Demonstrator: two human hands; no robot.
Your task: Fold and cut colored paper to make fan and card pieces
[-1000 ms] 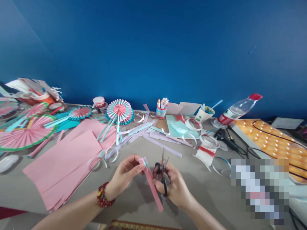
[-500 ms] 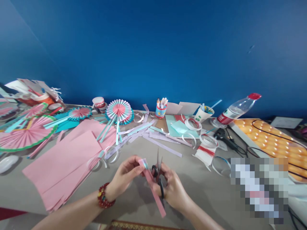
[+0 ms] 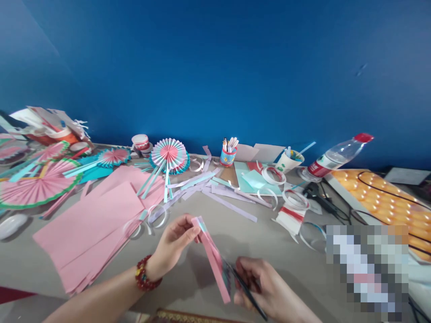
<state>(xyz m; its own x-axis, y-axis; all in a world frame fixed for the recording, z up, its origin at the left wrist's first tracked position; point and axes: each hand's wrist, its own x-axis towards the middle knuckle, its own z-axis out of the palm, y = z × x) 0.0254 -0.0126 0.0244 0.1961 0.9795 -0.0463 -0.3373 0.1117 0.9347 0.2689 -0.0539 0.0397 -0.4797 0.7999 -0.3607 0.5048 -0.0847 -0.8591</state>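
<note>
My left hand (image 3: pixel 177 240), with a beaded bracelet at the wrist, pinches the top end of a narrow folded pink paper strip (image 3: pixel 215 269). A band of pale blue and lilac shows near the strip's upper end, and the strip hangs slanting down to the right. In my right hand (image 3: pixel 261 280) is a pair of black-handled scissors (image 3: pixel 248 294), closed around by my fingers. The blade tips point up and left at the strip's right edge; whether they touch the paper I cannot tell. Pink paper sheets (image 3: pixel 90 233) lie in a pile left of my left hand.
Pleated paper fans (image 3: pixel 168 154) stand and lie along the back and left. Lilac strips (image 3: pixel 229 206), a pen holder (image 3: pixel 228 154), white tape rings (image 3: pixel 273 175), a paper cup (image 3: pixel 288 160) and a leaning plastic bottle (image 3: pixel 333 159) line the back. A white mouse (image 3: pixel 13 225) sits far left.
My right hand has moved down and right with the scissors, whose blades have swung from pointing up to pointing up-left at the strip. My left hand keeps its hold on the strip.
</note>
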